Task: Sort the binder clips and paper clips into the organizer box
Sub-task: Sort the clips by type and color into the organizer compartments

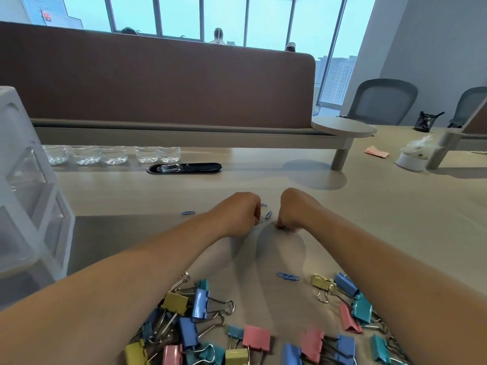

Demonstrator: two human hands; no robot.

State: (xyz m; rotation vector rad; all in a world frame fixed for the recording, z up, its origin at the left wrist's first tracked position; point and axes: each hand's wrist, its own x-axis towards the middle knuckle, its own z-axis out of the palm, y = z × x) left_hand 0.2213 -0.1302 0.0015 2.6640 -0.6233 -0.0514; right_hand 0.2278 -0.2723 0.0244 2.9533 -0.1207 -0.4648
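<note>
At the middle of the tabletop (395,206), our left hand (241,214) and right hand (292,210) sit close together, each pinching paper clips (264,218), likely gathering strays first. Binder clips (195,309) lie heaped nearer us, with the organizer box (31,206) at left.

Single head-worn view, wide-angle, facing forward and down.
It hangs close over the desk (369,206): clips (199,304) lie nearest, at the bottom edge, while the divider (158,80) and windows (226,17) fill the top (straight edges bow toward the corners).
</note>
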